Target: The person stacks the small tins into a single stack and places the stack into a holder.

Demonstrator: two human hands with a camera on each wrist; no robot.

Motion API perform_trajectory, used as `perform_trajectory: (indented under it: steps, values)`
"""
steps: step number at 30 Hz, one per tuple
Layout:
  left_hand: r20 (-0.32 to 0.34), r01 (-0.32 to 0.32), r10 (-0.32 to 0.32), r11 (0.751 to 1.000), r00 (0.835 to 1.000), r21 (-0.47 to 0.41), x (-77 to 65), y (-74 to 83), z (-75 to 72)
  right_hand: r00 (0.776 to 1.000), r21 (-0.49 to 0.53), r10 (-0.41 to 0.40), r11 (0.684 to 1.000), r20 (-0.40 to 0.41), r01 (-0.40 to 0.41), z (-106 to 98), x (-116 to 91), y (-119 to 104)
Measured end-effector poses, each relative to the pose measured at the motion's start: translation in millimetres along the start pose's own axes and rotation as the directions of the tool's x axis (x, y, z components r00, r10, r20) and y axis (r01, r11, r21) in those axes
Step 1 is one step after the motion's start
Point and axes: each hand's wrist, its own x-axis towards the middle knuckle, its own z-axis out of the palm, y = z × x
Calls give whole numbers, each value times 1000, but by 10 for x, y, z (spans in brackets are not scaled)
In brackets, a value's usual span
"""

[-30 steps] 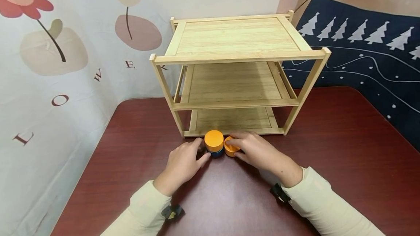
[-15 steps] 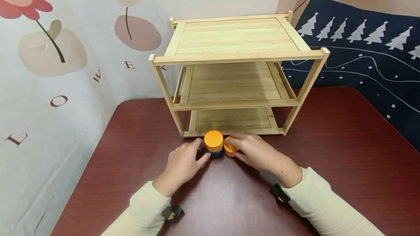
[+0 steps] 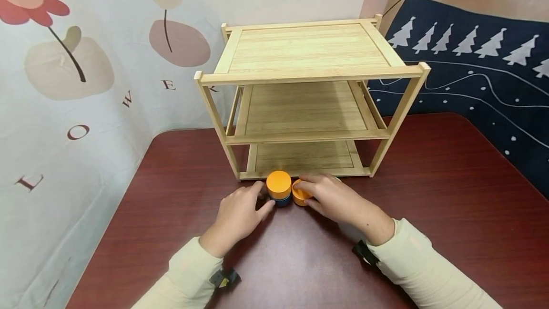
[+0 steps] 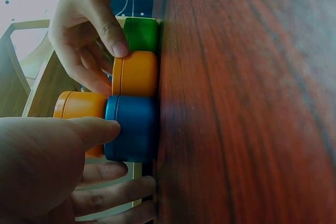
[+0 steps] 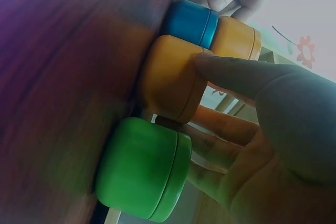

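The right hand (image 3: 332, 197) pinches the lower orange jar (image 5: 170, 77); the left hand (image 3: 239, 212) — fingers spread — touches the blue jar (image 4: 136, 132) under the upper orange jar (image 3: 279, 184).

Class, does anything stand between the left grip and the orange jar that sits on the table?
Yes: the blue jar, with another orange jar on top of it, stands between the left grip and the lower orange jar. Nothing visible stands between that lower jar and the right grip, which holds it.
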Motion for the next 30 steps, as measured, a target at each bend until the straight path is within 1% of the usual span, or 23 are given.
perform_trajectory:
  steps: [10, 17, 24, 30]
  values:
    - [-5, -2, 2, 1000, 1000, 0, 5, -4, 5, 1000, -4, -20, 1000, -12, 20, -1, 0, -2]
    - [-19, -5, 5, 1000, 1000, 7, 13, -9, 12, 999, -20, -41, 999, -36, 40, -14, -3, 7]
    - [-18, -6, 7, 1000, 1000, 7, 12, -13, 15, 999, -6, -33, 999, -30, 32, -46, -6, -5]
    - [-18, -5, 5, 1000, 1000, 8, 7, -8, 12, 999, -5, -26, 1000, -42, 26, -66, -9, -14]
